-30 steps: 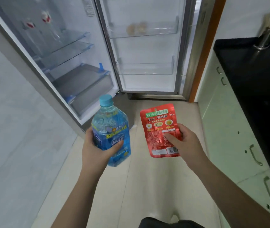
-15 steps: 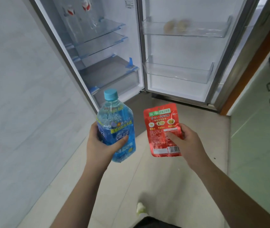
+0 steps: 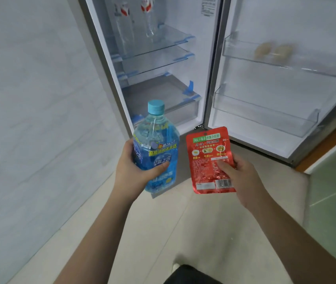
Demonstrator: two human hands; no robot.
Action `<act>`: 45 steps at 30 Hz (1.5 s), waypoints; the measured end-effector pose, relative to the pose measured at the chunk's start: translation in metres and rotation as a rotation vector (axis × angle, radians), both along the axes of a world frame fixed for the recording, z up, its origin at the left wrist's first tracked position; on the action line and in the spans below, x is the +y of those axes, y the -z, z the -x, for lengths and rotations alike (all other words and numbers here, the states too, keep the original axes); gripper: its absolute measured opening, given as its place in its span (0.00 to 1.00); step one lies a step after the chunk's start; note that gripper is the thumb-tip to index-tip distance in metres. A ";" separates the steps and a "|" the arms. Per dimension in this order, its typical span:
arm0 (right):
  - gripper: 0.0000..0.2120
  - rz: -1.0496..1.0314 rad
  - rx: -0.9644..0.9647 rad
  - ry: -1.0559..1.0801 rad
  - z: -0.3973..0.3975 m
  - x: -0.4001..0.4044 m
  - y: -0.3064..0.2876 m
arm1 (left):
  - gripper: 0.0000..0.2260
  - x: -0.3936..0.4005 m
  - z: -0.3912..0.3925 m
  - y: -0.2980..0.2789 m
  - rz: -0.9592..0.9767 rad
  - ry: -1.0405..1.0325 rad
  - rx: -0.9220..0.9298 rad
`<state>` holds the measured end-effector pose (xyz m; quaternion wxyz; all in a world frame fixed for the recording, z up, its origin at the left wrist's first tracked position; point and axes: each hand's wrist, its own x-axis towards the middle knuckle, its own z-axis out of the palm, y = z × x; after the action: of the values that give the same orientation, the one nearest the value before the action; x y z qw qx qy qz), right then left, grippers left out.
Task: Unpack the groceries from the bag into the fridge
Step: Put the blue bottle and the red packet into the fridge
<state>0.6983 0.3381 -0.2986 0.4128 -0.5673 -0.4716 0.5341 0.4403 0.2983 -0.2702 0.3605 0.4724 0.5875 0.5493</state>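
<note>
In front of the open fridge [image 3: 163, 64], the left hand [image 3: 134, 171] wraps the blue bottle [image 3: 155, 148] round its belly; full, it looks heavy and slick. The right hand [image 3: 242, 179] pinches the red pouch [image 3: 212, 160] by its side edge, light and floppy

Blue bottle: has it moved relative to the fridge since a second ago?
Yes. The blue bottle in the left hand is closer to the fridge; its cap now overlaps the bottom drawer.

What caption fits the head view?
Left hand holds a blue drink bottle, right hand a red pouch, before the open fridge.
</note>
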 end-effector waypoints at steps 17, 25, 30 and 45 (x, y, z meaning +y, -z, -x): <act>0.10 -0.049 -0.048 -0.117 0.039 0.130 0.003 | 0.35 0.104 0.045 -0.001 -0.007 -0.052 -0.013; 0.10 0.027 -0.023 -0.213 0.028 0.224 0.014 | 0.34 0.178 0.023 0.001 0.011 -0.162 -0.036; 0.09 0.071 0.008 -0.281 0.016 0.280 0.013 | 0.32 0.220 0.003 -0.007 0.043 -0.217 -0.003; 0.09 0.138 0.066 -0.358 0.066 0.392 0.033 | 0.35 0.286 0.018 -0.012 0.048 -0.337 0.057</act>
<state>0.6320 0.7300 -0.3318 0.2867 -0.4835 -0.5136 0.6483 0.4225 0.5846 -0.2583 0.2576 0.3736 0.6814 0.5743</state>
